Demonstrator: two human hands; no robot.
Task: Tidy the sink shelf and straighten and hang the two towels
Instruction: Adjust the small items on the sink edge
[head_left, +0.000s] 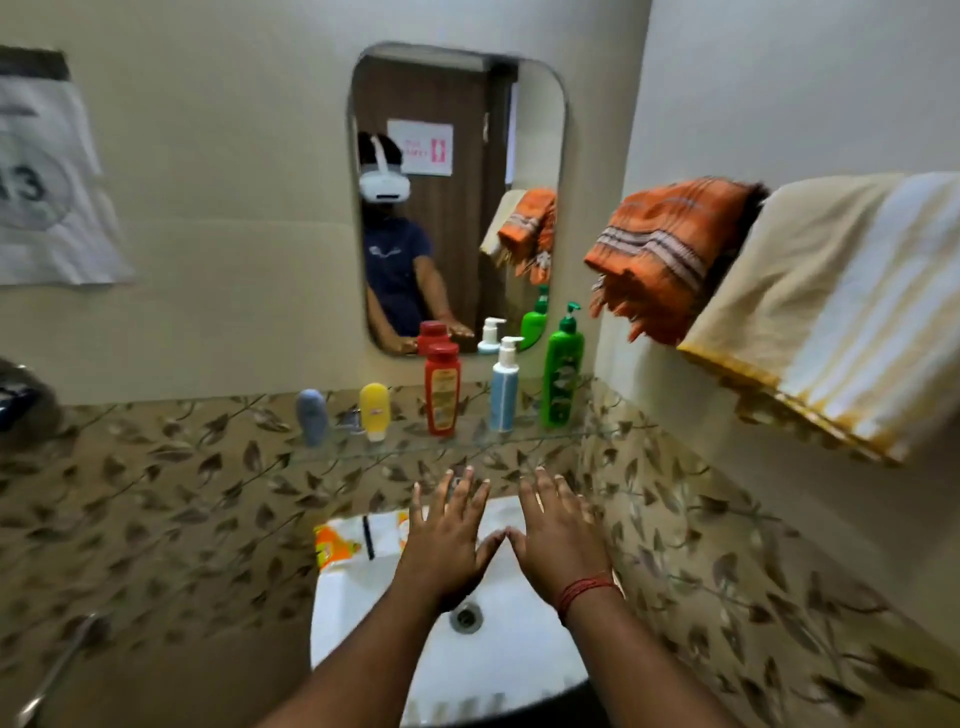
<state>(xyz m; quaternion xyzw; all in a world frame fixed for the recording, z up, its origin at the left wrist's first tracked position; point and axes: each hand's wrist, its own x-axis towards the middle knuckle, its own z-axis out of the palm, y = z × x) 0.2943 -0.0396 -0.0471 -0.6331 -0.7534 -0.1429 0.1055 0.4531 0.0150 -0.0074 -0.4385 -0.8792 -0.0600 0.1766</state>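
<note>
Empty, flat-fingered, your left hand (444, 540) and right hand (558, 535) should reach two o'clock for the bunched orange striped towel (660, 249), spreading it evenly.

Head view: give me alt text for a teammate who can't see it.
Both hands, left hand and right hand, hover open over the white sink, holding nothing. Five bottles stand upright on the glass shelf; an orange towel and cream towel hang at right.
</note>
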